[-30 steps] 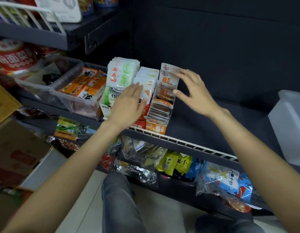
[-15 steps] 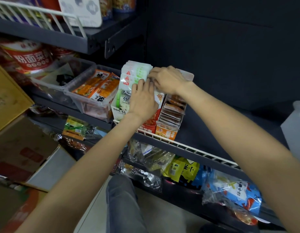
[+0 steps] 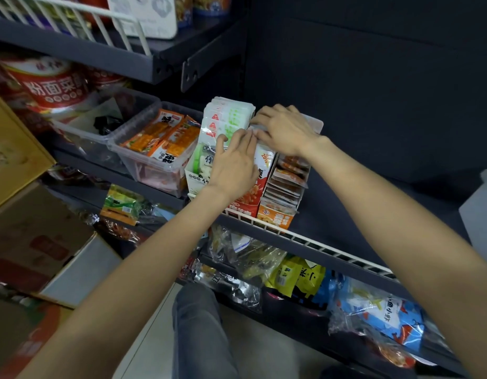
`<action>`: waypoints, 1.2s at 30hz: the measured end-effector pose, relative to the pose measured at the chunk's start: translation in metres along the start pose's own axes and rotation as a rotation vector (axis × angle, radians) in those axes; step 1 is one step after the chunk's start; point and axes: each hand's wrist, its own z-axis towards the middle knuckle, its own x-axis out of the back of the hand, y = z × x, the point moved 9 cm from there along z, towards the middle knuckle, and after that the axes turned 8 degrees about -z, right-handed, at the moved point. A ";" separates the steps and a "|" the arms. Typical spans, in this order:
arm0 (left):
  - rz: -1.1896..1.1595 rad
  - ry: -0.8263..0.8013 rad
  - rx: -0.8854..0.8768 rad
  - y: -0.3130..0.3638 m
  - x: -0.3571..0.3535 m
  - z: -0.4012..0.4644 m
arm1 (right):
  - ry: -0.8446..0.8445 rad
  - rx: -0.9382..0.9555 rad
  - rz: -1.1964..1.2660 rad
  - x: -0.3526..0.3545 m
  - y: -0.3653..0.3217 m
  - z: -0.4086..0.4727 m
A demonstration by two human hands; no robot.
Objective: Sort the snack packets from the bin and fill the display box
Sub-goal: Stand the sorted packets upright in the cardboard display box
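Three display boxes stand side by side on the middle shelf: a green-and-white one (image 3: 194,176), a red one (image 3: 264,170) and an orange one (image 3: 275,217). White-and-green packets (image 3: 226,119) stand upright in the left box. Orange packets (image 3: 288,179) fill the right box. My left hand (image 3: 234,165) lies flat over the packets of the red box, fingers straight. My right hand (image 3: 286,129) rests on the tops of the packets at the back of the red and orange boxes, fingers bent down over them. A clear bin (image 3: 144,162) with orange snack packets (image 3: 166,138) stands to the left.
A second clear bin (image 3: 81,129) stands further left. A white wire rail (image 3: 305,239) runs along the shelf front. Bagged snacks (image 3: 381,310) lie on the lower shelf. Cardboard boxes (image 3: 32,242) stand at the left, a white container (image 3: 480,214) at the right edge.
My right hand has moved left from the orange box's packets onto the tops at the back of the red box. My left hand stays over the red box's packets.
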 end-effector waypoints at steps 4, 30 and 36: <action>-0.023 0.003 -0.028 0.004 0.000 0.001 | 0.026 0.004 -0.115 0.002 0.001 0.000; -0.371 -0.115 -0.394 0.064 0.035 0.000 | 0.034 -0.294 0.730 -0.009 0.074 -0.099; -0.324 0.022 -0.436 0.061 0.048 0.011 | 0.030 -0.129 0.455 -0.008 0.057 -0.112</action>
